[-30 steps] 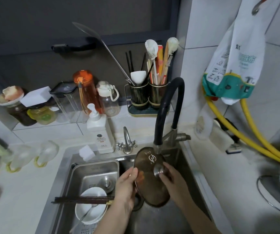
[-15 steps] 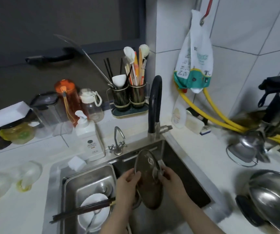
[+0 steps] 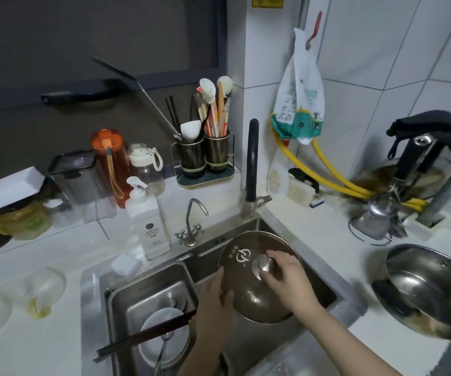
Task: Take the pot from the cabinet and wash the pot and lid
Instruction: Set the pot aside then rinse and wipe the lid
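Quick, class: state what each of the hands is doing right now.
Left hand: holding the lid by its rim.
Right hand: gripping the lid's knob.

I can't see the lid's (image 3: 248,291) underside, and my right hand (image 3: 286,280) covers part of its knob. The pot (image 3: 430,289) at 3 o'clock runs off the edge, smeared. At 9 o'clock the glasses (image 3: 15,302) are blurred. The bag's (image 3: 299,104) print is unreadable.
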Action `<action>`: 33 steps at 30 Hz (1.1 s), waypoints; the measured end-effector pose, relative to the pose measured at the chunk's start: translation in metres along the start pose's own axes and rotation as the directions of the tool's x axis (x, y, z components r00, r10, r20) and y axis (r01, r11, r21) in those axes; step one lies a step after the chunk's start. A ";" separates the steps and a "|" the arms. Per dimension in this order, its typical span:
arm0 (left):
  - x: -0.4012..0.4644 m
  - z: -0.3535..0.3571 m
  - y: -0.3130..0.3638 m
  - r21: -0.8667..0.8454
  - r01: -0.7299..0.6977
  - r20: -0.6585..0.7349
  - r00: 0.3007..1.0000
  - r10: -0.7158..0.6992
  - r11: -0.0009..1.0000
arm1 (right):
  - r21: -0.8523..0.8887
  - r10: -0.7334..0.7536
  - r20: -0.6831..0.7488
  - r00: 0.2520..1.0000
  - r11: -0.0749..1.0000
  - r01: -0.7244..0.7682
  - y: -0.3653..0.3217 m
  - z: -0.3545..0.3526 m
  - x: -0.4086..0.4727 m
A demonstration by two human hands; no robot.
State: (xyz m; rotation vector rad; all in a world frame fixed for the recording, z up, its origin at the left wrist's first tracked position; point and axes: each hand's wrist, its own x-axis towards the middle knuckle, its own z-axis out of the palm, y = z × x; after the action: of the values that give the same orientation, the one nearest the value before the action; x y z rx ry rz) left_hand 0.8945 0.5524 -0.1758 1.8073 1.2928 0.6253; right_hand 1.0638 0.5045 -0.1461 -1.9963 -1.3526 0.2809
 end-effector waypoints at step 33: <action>0.008 0.281 0.206 0.245 -0.709 0.800 0.533 0.275 0.661 | -0.004 0.458 -0.387 0.800 0.867 -0.498 0.232 -0.240 -0.056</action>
State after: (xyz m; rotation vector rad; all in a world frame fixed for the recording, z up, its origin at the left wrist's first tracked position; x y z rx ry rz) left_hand 1.2235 0.4376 -0.1590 2.5960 0.3473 -0.2529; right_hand 1.3364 0.3042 -0.1330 -2.3198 -0.6165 0.0432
